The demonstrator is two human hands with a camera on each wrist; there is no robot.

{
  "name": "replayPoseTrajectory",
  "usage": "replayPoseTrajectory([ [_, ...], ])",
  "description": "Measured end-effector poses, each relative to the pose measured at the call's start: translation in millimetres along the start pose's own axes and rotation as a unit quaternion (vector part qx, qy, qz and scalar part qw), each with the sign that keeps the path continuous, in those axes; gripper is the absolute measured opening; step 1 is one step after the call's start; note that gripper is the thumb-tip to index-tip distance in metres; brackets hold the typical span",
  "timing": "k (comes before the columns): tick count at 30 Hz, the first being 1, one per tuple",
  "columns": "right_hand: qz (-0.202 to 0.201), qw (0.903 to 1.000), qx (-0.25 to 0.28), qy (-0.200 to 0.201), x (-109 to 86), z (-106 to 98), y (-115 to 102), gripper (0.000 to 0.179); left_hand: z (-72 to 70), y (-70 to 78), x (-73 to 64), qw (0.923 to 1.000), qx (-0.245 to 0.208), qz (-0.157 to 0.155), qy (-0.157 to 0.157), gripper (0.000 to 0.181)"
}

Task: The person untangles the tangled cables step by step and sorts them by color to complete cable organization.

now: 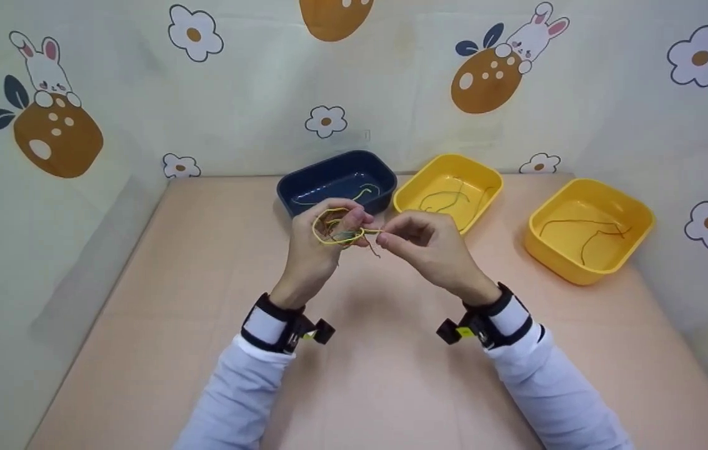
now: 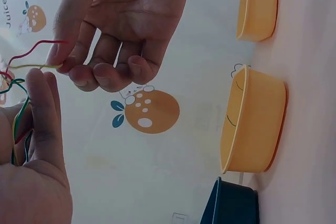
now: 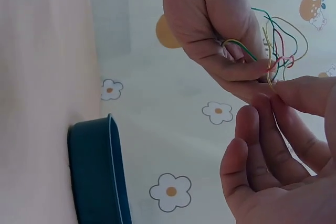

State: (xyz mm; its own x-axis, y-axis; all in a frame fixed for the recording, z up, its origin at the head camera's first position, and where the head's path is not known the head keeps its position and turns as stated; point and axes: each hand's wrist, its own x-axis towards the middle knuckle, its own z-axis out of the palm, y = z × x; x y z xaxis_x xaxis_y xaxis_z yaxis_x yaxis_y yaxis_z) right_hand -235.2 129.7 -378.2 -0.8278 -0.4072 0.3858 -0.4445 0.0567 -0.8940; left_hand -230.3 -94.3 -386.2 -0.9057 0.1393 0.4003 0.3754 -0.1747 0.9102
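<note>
A bundle of thin yellow, green and red wires (image 3: 273, 45) is held in the left hand (image 1: 311, 253), between its thumb and fingers. One yellow wire makes a wide loop (image 1: 327, 243) over that hand in the head view. With thumb and index fingertip, the right hand (image 1: 438, 253) pinches a yellow wire (image 2: 50, 66) drawn out of the bundle. A red wire (image 2: 39, 42) sticks out beside it in the left wrist view. Both hands are raised above the table, fingertips close together. Part of the bundle is hidden behind the left fingers.
At the back of the table, a dark blue box (image 1: 285, 190) holds a yellow-green wire. Next to it stands a yellow box (image 1: 494, 181) with green wire inside. A second yellow box (image 1: 547, 262), to the right, holds red wires. Patterned cloth hangs behind.
</note>
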Motion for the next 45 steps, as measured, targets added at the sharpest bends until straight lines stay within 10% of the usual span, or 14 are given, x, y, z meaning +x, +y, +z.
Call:
replayPoseTrajectory([
  [9,0.018,0.9981,0.051,0.028,1.6,-18.6,-3.8,0.008,-7.7,1.4,1.1,0.9975,0.024,-0.019,-0.063,0.017],
  [24,-0.031,0.9905,-0.063,0.118,0.6,-46.5,-9.5,0.013,-19.6,6.1,3.4,0.9968,0.018,-0.018,-0.076,0.018],
  [40,-0.045,0.9815,0.077,0.169,-2.4,-82.3,-15.0,0.009,-38.4,11.5,6.8,0.9977,0.059,0.024,0.02,0.019],
  [45,-0.037,0.9826,0.029,0.18,-6.3,-91.8,-19.8,0.01,-43.6,14.8,6.4,0.997,0.074,0.014,0.019,0.018],
])
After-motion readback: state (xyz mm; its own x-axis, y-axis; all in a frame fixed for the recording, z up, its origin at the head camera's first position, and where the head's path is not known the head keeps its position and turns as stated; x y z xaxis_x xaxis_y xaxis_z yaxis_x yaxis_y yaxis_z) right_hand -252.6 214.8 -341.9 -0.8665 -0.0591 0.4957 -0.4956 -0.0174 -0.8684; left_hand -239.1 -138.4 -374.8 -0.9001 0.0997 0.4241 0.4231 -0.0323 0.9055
